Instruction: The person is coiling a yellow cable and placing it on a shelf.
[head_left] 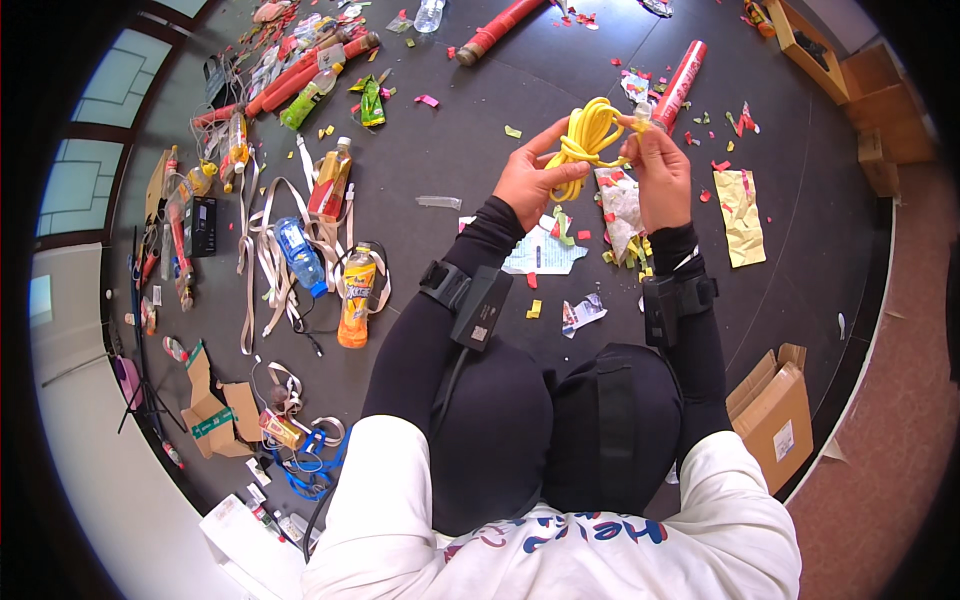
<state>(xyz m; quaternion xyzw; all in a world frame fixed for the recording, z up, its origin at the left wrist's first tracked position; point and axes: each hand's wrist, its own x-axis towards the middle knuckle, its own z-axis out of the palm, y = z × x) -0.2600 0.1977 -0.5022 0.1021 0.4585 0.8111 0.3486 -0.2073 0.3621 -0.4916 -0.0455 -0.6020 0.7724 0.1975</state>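
Note:
A coiled yellow cable [592, 130] is held up in front of me, above the dark floor. Its bundle is gripped at the left side by my left hand [530, 178], with the fingers and thumb closed round the loops. My right hand [660, 175] pinches a part of the same cable at the bundle's right, close to a pale, clear-looking end piece [642, 111]. What exactly that piece is cannot be made out. Below the hands lie a crumpled whitish plastic packet [620, 205] and a torn printed sheet [545, 252].
Bottles, such as an orange drink bottle [356, 300], and tangled white straps [270, 250] litter the left. Red tubes [680, 85] and paper scraps lie farther off. A yellow paper sheet [739, 215] is at the right, an open cardboard box [775, 420] by my right arm.

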